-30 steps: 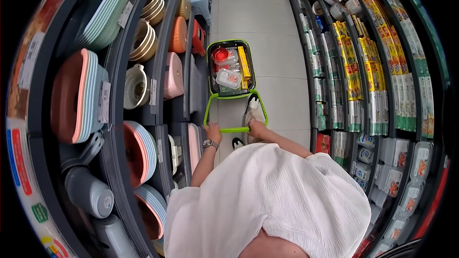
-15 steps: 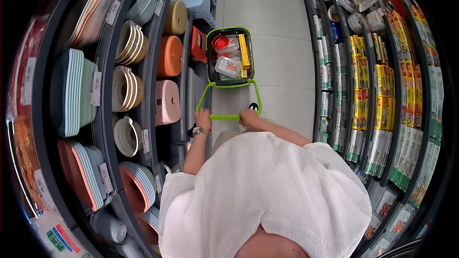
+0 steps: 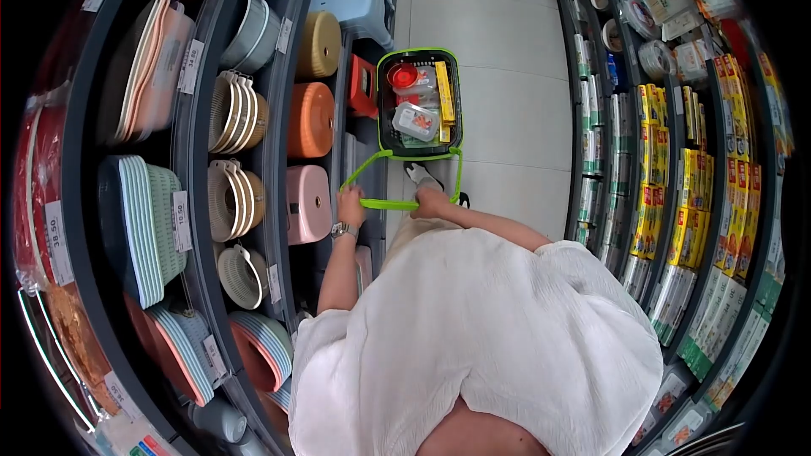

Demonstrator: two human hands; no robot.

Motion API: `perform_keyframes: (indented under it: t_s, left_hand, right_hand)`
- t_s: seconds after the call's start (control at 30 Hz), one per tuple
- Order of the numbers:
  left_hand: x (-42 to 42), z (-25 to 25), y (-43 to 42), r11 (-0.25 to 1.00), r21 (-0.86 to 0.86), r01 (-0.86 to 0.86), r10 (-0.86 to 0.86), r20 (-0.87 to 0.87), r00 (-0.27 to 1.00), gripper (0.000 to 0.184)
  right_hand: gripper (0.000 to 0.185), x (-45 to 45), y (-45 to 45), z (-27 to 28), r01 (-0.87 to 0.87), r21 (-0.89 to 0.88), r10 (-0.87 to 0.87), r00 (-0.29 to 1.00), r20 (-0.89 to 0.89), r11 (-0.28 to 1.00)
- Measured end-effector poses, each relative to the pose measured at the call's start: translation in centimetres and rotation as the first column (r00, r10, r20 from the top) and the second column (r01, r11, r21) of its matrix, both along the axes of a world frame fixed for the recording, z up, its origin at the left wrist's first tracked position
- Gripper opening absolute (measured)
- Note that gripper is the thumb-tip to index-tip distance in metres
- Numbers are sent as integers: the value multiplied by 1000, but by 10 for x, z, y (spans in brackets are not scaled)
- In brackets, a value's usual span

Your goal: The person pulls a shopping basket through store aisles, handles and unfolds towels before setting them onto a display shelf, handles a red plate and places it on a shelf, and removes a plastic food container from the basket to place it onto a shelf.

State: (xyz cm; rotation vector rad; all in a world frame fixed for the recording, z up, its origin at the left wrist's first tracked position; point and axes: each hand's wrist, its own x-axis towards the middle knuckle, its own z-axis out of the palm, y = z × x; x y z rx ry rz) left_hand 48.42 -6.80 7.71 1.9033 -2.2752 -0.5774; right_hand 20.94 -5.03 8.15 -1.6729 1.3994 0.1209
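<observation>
My left hand, with a watch at its wrist, is closed around the left corner of the green handle. Further right, my right hand grips the same handle; its fingertips are partly hidden. The handle belongs to a black shopping basket with a green rim, in the aisle ahead of me. Inside the basket lie a red-lidded container, a clear plastic box with a printed label, and a long yellow box along the right side.
Left shelves hold colanders, stacked basins, a pink stool, an orange stool and a light blue stool. Yellow boxes and plastic containers line the right shelves. Grey floor tiles run between.
The shelves have slid down in view as I move forward along the aisle. The handle now slants, my left hand lower and further left. A shoe has come into view below the basket.
</observation>
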Motion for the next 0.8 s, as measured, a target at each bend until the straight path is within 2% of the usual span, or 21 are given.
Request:
perform_keyframes:
  t_s: [0.07,0.17,0.2,0.27,0.33,0.5,0.67,0.77,0.8]
  left_hand:
    - [-2,5,-8,1000,-16,-11,11,-18,1000,17]
    - [-3,1,-28,998,-44,-55,54,-15,998,18]
    - [-4,1,-36,994,-66,-87,81,-86,993,19]
    - [-10,6,-61,989,-88,-115,99,-173,980,19]
    - [-21,18,-79,982,-62,-179,161,-227,961,21]
    - [-40,23,-137,980,-53,-191,167,-303,938,19]
    - [-37,13,-186,979,-73,-192,161,-304,939,10]
    - [-33,16,-207,983,-4,-186,181,-217,959,12]
    - [-34,17,-212,983,-3,-182,177,-220,959,12]
  right_hand:
    - [50,-3,-13,0,-20,158,10,998,63,987]
    - [47,0,-36,-12,-7,159,-3,998,67,987]
    - [47,-3,-44,-16,2,157,-10,998,55,988]
    - [48,-12,-65,-11,-9,-13,9,1000,-6,1000]
    - [48,-28,-90,2,-25,7,25,999,-38,1000]
    - [48,-59,-147,27,-27,2,27,994,-108,1000]
    - [43,-60,-180,28,12,-112,-23,995,-100,994]
    - [36,-60,-203,31,39,-350,-68,995,-70,936]
    - [36,-63,-211,32,42,-350,-72,995,-73,936]
